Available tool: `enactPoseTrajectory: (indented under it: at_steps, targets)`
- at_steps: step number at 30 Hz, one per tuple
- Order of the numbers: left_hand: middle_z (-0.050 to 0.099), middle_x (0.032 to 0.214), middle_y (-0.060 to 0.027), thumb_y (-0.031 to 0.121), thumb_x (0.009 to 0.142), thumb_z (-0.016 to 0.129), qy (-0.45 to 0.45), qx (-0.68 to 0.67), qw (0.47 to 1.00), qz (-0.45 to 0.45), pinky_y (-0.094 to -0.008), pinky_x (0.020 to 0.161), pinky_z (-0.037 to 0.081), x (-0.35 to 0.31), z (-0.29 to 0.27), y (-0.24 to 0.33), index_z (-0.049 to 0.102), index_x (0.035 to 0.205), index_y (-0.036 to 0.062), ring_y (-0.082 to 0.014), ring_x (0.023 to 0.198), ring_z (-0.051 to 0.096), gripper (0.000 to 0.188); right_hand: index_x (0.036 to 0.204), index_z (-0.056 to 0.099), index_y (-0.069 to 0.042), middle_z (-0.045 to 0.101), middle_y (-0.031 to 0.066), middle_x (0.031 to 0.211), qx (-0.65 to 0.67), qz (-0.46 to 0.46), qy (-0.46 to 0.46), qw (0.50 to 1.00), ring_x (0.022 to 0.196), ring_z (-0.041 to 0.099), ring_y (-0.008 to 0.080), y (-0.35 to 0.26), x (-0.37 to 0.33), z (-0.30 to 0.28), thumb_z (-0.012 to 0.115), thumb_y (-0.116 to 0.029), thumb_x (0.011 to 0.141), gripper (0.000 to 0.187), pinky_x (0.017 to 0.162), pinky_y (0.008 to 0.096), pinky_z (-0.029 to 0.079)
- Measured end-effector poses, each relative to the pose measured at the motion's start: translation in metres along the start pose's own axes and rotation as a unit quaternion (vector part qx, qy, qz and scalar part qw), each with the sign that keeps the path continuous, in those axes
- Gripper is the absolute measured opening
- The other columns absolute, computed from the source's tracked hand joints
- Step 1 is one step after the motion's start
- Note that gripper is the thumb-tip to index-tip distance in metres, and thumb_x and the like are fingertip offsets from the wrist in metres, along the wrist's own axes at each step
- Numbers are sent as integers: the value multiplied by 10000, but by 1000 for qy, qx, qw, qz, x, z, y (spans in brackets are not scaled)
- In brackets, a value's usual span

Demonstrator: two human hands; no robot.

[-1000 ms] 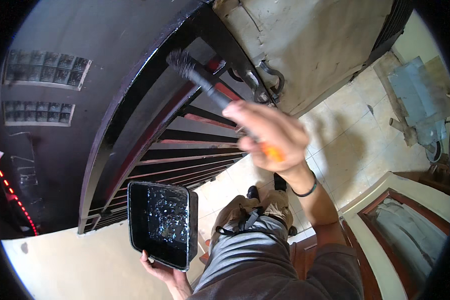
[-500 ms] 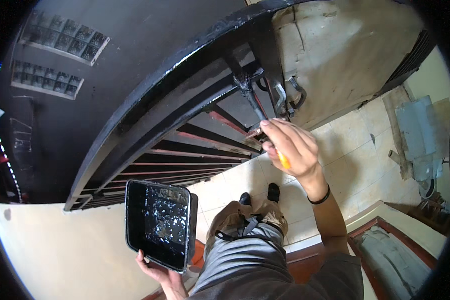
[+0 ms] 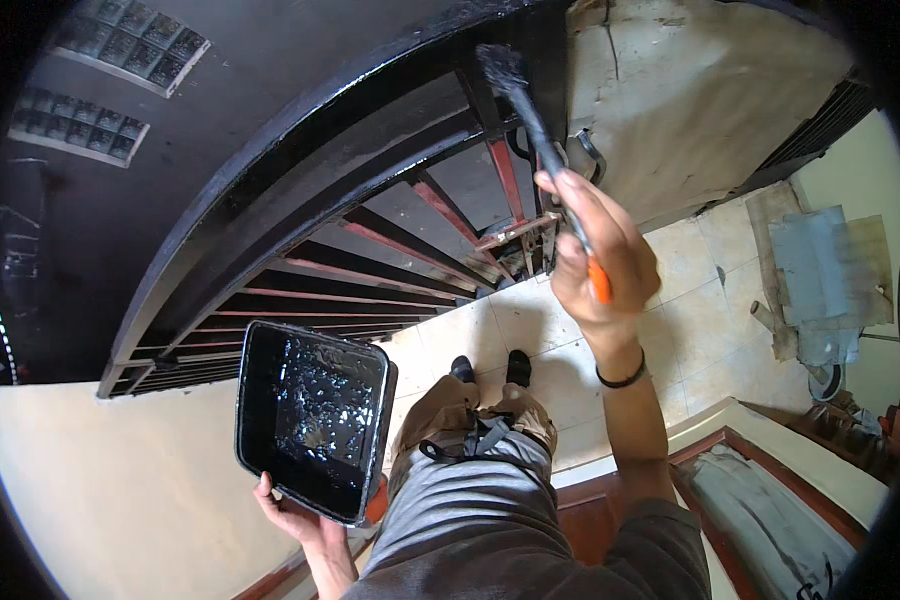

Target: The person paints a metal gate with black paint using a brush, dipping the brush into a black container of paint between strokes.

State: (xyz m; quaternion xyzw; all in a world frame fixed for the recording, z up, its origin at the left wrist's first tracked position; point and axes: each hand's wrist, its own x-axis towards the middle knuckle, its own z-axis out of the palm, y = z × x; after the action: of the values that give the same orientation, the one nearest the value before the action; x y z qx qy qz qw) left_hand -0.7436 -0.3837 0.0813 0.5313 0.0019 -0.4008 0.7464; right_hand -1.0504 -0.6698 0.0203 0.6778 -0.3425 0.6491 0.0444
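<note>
My right hand [image 3: 610,255] is closed round the handle of a paintbrush [image 3: 538,125], whose orange end shows below the fingers. Its dark, paint-loaded bristles lie at the upper part of a metal gate [image 3: 390,130], by the frame's upper right; I cannot tell if they touch. The gate's frame looks wet and black, while several bars lower down show red along their sides. At lower left my left hand [image 3: 305,525] grips the bottom edge of a black square tub [image 3: 382,440], tilted so that its glossy, paint-spattered inside faces up.
A beige panel [image 3: 710,90] with a handle adjoins the gate on the right. Pale floor tiles [image 3: 710,320] lie below, with my feet on them. Bluish sheets [image 3: 820,270] lean at the far right wall. A glass-topped, wood-framed piece [image 3: 760,510] stands at lower right.
My right hand has carried the paintbrush upward, from the inner rail near the latch to the upper frame. The tub has shifted slightly up and left as the whole view moved.
</note>
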Motion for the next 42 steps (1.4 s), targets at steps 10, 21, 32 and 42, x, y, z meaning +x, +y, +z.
enactPoseTrajectory:
  at_steps: [10, 21, 32, 42]
  targets:
    - [650, 1359, -108, 467, 916, 645, 4, -9, 1000, 1, -455, 1089, 475, 9, -9, 0, 601, 1373, 53, -303, 1239, 610, 618, 1263, 692, -44, 743, 137, 1189, -2, -44, -39, 998, 990, 757, 290, -4, 11, 11, 743, -92, 922, 349, 823, 348, 624]
    - [655, 1364, -99, 474, 913, 654, 0, -50, 998, -24, -467, 1102, 473, 14, -24, 2, 612, 1370, 55, -303, 1247, 612, 622, 1217, 716, -19, 756, 126, 1067, -198, -2, -105, 975, 930, 752, 266, -9, 25, 4, 786, -135, 914, 332, 783, 353, 611]
    - [664, 1349, -99, 468, 921, 650, 14, -86, 995, -42, -451, 1088, 485, 20, -39, 1, 620, 1357, 53, -297, 1230, 622, 603, 1216, 719, -44, 728, 122, 993, -254, -60, -183, 948, 863, 736, 251, -33, 44, -3, 783, -198, 932, 329, 750, 340, 602]
    - [686, 1336, -92, 464, 944, 619, 9, -110, 992, -60, -447, 1074, 492, 29, -51, -2, 641, 1344, 66, -291, 1210, 642, 564, 1215, 656, -11, 634, 85, 914, -361, -225, -338, 840, 799, 688, 198, -48, 104, -16, 692, -262, 988, 340, 716, 312, 582]
